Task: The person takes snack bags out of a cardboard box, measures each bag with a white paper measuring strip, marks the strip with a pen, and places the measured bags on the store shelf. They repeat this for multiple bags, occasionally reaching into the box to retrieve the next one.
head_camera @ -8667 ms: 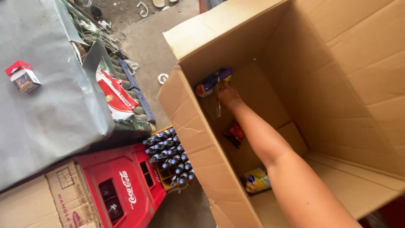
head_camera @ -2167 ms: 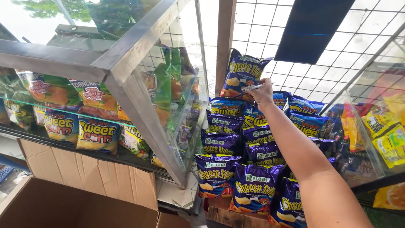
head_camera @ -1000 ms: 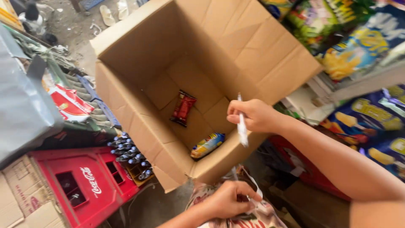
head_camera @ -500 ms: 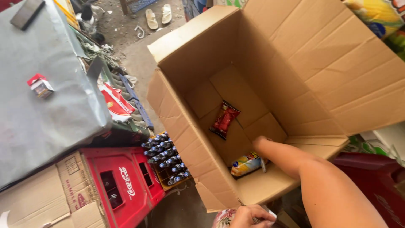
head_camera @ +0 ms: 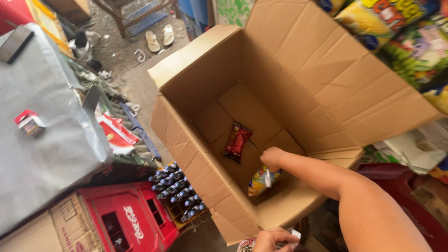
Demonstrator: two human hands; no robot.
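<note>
A big open cardboard box stands below me. On its bottom lie a red snack packet and a yellow snack packet. My right hand reaches down inside the box, just above the yellow packet, fingers closed on a thin white stick-like thing; whether the stick touches the packet I cannot tell. My left hand is at the bottom edge, outside the box's near corner, curled on a patterned bag that is mostly cut off.
Left of the box a red plastic crate and a tray of dark bottles sit on the ground. A grey-covered table carries a small red-and-white box. Snack bags hang at the top right. Sandals lie on the ground.
A second ago my right hand was above the box rim with the white stick; it has gone down into the box to the yellow packet. My left hand has dropped toward the frame's edge.
</note>
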